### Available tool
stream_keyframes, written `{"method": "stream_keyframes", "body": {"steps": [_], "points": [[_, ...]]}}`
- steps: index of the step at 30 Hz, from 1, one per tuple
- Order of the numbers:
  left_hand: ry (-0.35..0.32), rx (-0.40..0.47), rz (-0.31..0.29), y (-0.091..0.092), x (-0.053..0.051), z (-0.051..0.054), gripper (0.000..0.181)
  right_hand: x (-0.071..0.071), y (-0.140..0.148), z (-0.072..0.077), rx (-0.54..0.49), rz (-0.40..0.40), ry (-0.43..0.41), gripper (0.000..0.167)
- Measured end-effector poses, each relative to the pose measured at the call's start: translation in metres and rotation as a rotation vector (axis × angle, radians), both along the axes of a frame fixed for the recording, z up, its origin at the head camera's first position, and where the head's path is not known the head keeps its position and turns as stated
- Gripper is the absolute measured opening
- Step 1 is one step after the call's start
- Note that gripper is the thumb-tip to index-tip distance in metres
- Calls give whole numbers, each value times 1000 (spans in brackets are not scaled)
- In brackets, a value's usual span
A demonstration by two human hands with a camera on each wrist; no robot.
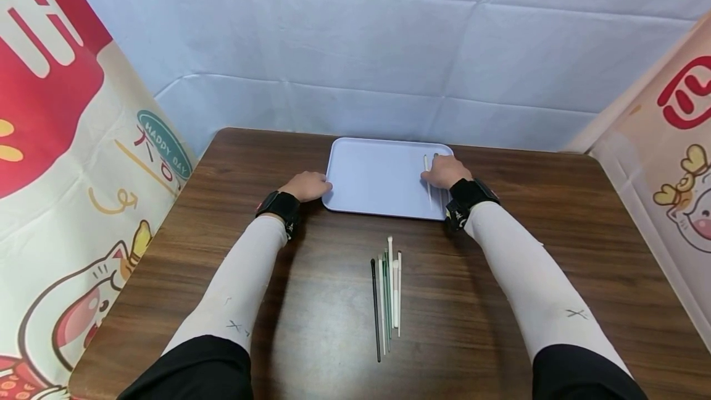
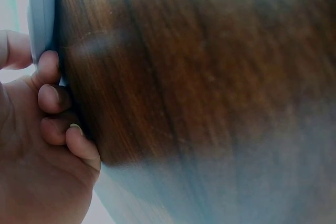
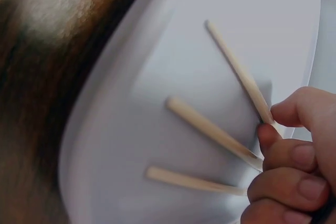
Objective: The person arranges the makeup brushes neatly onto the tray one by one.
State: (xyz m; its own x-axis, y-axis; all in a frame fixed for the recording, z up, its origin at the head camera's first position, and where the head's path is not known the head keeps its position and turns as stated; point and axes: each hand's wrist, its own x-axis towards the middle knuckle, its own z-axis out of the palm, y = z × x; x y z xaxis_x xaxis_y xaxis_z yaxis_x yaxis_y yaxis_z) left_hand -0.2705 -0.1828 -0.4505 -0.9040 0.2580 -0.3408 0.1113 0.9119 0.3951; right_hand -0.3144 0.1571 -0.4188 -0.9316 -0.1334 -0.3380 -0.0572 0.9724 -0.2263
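A white rectangular tray (image 1: 378, 178) lies on the brown table. At its left edge, my left hand (image 1: 305, 186) grips the rim; in the left wrist view the fingers (image 2: 55, 98) curl against it and the thumb lies on the other side. Over the tray's right end, my right hand (image 1: 446, 171) pinches a slim pale wooden stick (image 3: 239, 72) between thumb and forefinger. Two similar sticks, one in the middle (image 3: 210, 132) and one lower (image 3: 191, 181), lie on the tray beside it, their far ends hidden by the curled fingers.
Nearer the body, several slim sticks lie side by side on the table (image 1: 328, 301): a black stick (image 1: 376, 310), a green stick (image 1: 386, 295) and pale ones (image 1: 395, 295). A white cloth (image 1: 361, 48) hangs behind the table, with printed cloths left (image 1: 66, 202) and right (image 1: 666, 202).
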Motion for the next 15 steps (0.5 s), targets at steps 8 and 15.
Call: {"method": "stream_keyframes", "body": {"steps": [8,15], "points": [[4,4,-4,-1,-1,-1,55,-2,0,-2,-1,-1,-1,59],[10,1,7,0,0,-1,52,0,0,0,-12,0,3,62]]}}
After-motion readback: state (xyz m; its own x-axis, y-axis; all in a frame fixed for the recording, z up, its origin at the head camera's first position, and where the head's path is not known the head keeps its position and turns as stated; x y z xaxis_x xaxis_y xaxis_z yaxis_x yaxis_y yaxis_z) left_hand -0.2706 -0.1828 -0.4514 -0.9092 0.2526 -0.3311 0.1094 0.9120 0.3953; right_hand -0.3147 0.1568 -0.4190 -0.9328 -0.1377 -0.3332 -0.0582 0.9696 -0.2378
